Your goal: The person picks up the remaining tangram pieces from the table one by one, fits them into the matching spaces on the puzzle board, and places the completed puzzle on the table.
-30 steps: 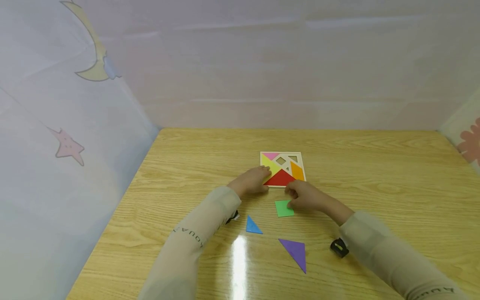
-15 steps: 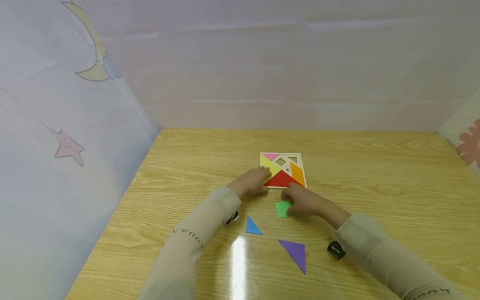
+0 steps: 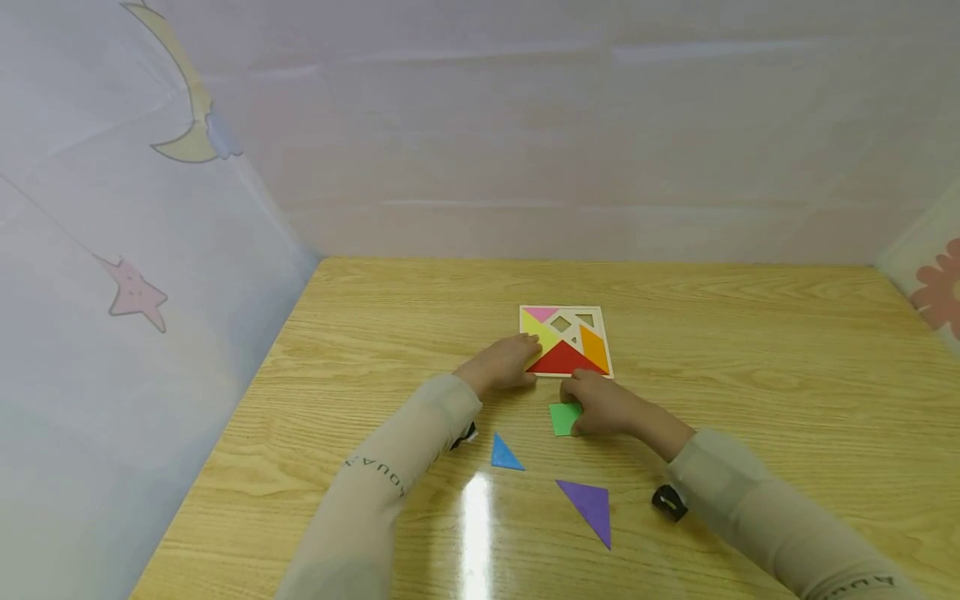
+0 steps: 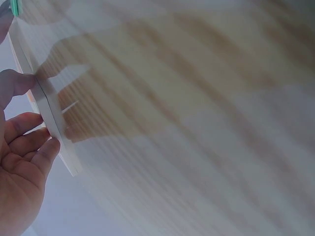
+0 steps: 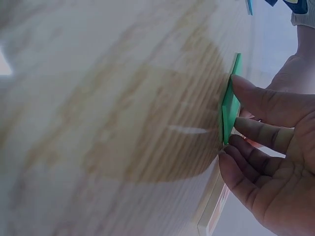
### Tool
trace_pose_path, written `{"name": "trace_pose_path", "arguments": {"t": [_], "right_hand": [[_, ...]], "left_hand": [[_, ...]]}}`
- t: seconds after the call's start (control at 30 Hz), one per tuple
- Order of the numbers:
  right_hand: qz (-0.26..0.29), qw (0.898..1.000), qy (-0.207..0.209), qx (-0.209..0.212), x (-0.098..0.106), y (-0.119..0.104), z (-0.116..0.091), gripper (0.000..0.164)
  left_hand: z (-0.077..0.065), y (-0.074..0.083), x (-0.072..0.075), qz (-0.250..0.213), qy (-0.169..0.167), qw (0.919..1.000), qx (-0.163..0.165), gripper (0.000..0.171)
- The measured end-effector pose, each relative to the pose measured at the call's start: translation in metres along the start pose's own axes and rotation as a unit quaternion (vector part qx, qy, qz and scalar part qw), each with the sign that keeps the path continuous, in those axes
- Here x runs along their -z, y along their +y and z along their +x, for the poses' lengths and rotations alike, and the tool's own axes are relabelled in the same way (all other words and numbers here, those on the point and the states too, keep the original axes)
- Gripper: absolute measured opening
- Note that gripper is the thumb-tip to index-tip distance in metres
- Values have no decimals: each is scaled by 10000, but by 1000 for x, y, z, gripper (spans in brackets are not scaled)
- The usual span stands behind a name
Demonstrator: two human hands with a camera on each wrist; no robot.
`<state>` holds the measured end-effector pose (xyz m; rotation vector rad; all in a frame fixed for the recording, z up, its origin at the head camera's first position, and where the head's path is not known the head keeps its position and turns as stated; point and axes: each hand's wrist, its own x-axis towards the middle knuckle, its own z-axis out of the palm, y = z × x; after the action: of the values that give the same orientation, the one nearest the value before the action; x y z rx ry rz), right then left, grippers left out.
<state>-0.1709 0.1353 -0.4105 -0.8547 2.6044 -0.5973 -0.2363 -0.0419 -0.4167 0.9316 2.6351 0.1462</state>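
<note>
A wooden tangram board (image 3: 606,367) lies on the table, with pink, yellow, red and orange pieces set in it. My left hand (image 3: 501,362) holds the board's near left corner, its fingers over the left edge and its thumb at the near edge. In the left wrist view, bent fingers (image 4: 45,153) touch the board's rim (image 4: 55,123). Just in front of the board, my right hand (image 3: 603,403) pinches a green square tile (image 3: 564,419) between thumb and fingers. The right wrist view shows the tile (image 5: 229,108) close to the tabletop, partly covered by the fingers.
A blue triangle (image 3: 506,453) lies nearer the person, left of the green tile. Below and right of it lies a larger purple triangle (image 3: 594,507). The board has cut-out slots (image 3: 561,324). A printed cloth wall (image 3: 480,167) rises behind the table.
My right hand has shifted slightly left and nearer the person, off the board's edge and further over the green tile. My left hand and the board stay where they were.
</note>
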Motion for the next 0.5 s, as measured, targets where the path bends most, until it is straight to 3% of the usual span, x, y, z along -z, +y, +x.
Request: {"name": "trace_pose_path", "arguments": {"t": [0.5], "right_hand": [[781,9967,77,-192,-2,1,1,33]], "left_hand": [[-1,2,1,74,10,10000,22,50]]}}
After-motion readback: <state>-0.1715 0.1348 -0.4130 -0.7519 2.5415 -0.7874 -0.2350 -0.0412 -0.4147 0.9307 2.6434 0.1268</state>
